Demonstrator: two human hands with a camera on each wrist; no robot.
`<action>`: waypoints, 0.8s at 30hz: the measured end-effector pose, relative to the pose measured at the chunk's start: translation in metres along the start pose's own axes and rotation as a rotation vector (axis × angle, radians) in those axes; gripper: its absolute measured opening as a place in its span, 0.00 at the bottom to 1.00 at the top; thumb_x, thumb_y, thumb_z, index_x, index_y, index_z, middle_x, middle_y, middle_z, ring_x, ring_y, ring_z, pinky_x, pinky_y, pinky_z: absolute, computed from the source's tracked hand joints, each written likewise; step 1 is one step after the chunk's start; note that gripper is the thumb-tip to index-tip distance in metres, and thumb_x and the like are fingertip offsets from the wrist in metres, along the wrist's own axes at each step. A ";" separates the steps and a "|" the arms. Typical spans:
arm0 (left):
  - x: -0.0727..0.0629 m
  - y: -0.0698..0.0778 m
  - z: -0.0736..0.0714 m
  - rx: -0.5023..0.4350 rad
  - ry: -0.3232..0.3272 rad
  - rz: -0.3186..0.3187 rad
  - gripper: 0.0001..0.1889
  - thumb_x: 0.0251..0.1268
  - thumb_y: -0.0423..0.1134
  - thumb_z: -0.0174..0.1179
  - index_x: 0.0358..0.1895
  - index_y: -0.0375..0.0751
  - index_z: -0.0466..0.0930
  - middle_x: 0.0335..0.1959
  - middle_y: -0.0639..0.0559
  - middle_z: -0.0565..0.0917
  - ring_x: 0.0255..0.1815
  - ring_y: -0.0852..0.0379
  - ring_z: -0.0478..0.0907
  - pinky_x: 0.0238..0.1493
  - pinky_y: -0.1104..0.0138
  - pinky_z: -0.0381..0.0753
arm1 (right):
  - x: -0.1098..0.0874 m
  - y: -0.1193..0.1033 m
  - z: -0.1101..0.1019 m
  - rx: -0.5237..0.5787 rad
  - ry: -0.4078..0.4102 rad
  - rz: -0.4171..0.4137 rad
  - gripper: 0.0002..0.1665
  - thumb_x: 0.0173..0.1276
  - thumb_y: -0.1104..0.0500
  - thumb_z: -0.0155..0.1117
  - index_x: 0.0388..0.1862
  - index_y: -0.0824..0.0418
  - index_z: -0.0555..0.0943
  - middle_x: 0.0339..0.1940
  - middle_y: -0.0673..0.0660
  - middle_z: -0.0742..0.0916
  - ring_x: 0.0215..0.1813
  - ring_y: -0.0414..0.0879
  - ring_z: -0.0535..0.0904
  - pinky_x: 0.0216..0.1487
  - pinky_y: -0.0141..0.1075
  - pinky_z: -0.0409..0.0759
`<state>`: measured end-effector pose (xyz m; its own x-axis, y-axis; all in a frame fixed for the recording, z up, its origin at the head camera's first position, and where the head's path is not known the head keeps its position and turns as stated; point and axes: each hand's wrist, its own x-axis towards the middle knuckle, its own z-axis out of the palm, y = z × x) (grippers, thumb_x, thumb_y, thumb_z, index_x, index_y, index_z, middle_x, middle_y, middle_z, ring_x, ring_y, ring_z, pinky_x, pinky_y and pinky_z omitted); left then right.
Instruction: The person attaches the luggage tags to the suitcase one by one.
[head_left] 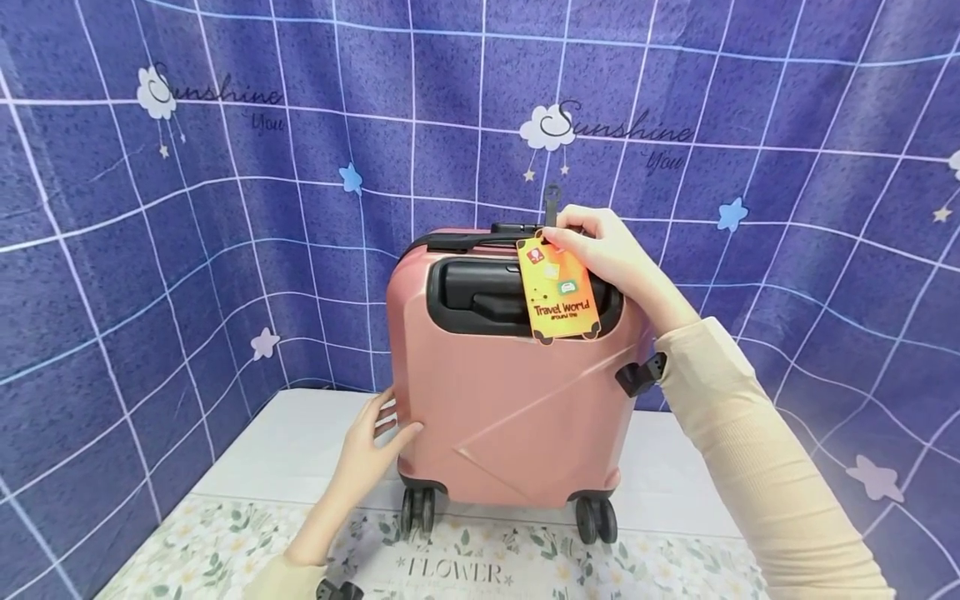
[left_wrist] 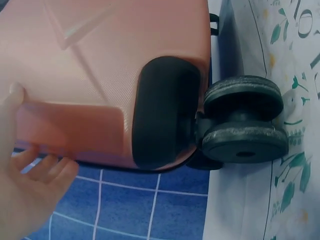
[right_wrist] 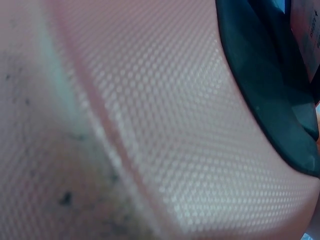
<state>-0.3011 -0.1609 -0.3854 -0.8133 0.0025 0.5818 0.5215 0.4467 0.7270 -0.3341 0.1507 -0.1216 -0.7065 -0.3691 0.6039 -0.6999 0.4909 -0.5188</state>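
A pink hard-shell suitcase [head_left: 510, 392] stands upright on its black wheels. My right hand [head_left: 603, 250] pinches the top of a yellow-orange luggage tag [head_left: 558, 292], printed "Travel World". The tag hangs over the black recess near the suitcase's top, its dark strap [head_left: 552, 200] sticking up above my fingers. At the lower left edge of the suitcase rests my left hand [head_left: 371, 442], thumb against the front face and fingers along the side. The left wrist view shows this hand [left_wrist: 35, 185] beside a double wheel [left_wrist: 245, 142]. Close shell texture [right_wrist: 165, 110] fills most of the right wrist view.
Beneath the suitcase lies a white surface [head_left: 300, 442] with a floral "FLOWER" mat [head_left: 360, 550] along its front. A blue grid-patterned curtain [head_left: 300, 192] hangs behind and at both sides. On top of the suitcase is a black carry handle [head_left: 465, 240].
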 end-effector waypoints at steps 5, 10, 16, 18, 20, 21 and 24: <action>0.000 -0.002 -0.009 0.030 0.024 0.082 0.21 0.65 0.37 0.58 0.60 0.35 0.71 0.55 0.41 0.77 0.52 0.44 0.78 0.52 0.57 0.78 | 0.000 -0.001 0.000 0.039 0.008 0.004 0.15 0.69 0.55 0.56 0.24 0.62 0.72 0.22 0.50 0.73 0.27 0.41 0.69 0.28 0.29 0.67; 0.002 -0.003 -0.019 0.079 0.071 0.107 0.14 0.68 0.35 0.55 0.54 0.37 0.77 0.51 0.44 0.81 0.48 0.59 0.80 0.51 0.67 0.78 | 0.000 0.000 0.000 0.051 0.013 0.007 0.15 0.68 0.56 0.56 0.24 0.63 0.72 0.22 0.50 0.73 0.26 0.40 0.69 0.27 0.29 0.68; 0.016 0.011 -0.030 0.096 0.125 0.134 0.13 0.67 0.34 0.55 0.52 0.37 0.78 0.47 0.45 0.82 0.45 0.76 0.74 0.51 0.83 0.72 | 0.001 0.001 0.000 0.040 0.023 -0.016 0.14 0.68 0.56 0.57 0.25 0.64 0.74 0.23 0.50 0.75 0.29 0.41 0.69 0.30 0.29 0.67; 0.021 0.021 -0.033 0.095 0.141 0.143 0.13 0.67 0.32 0.55 0.52 0.35 0.78 0.46 0.43 0.81 0.45 0.76 0.74 0.50 0.85 0.70 | 0.001 0.000 0.000 0.046 0.023 -0.021 0.14 0.68 0.56 0.57 0.25 0.64 0.74 0.24 0.50 0.75 0.29 0.42 0.69 0.31 0.29 0.67; 0.025 0.035 -0.036 0.090 0.159 0.159 0.13 0.66 0.30 0.55 0.52 0.32 0.77 0.46 0.40 0.82 0.44 0.76 0.74 0.49 0.86 0.70 | 0.001 0.000 0.000 0.057 0.018 -0.020 0.14 0.68 0.57 0.57 0.25 0.64 0.74 0.24 0.51 0.75 0.29 0.42 0.69 0.30 0.29 0.68; 0.028 0.042 -0.037 0.086 0.168 0.167 0.14 0.65 0.29 0.55 0.53 0.30 0.76 0.46 0.38 0.82 0.44 0.76 0.74 0.49 0.85 0.71 | 0.001 0.000 0.000 0.062 0.015 -0.018 0.14 0.68 0.57 0.57 0.25 0.64 0.74 0.24 0.51 0.75 0.29 0.42 0.70 0.30 0.29 0.68; 0.035 0.059 -0.039 0.082 0.191 0.186 0.16 0.64 0.27 0.55 0.55 0.27 0.73 0.46 0.35 0.82 0.43 0.79 0.73 0.48 0.86 0.71 | 0.001 0.002 0.000 0.069 0.011 -0.017 0.14 0.68 0.57 0.56 0.24 0.63 0.73 0.24 0.51 0.74 0.29 0.42 0.70 0.30 0.29 0.68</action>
<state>-0.2888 -0.1694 -0.3080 -0.6383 -0.0744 0.7662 0.6281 0.5251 0.5742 -0.3358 0.1514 -0.1221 -0.6933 -0.3684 0.6194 -0.7179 0.4288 -0.5484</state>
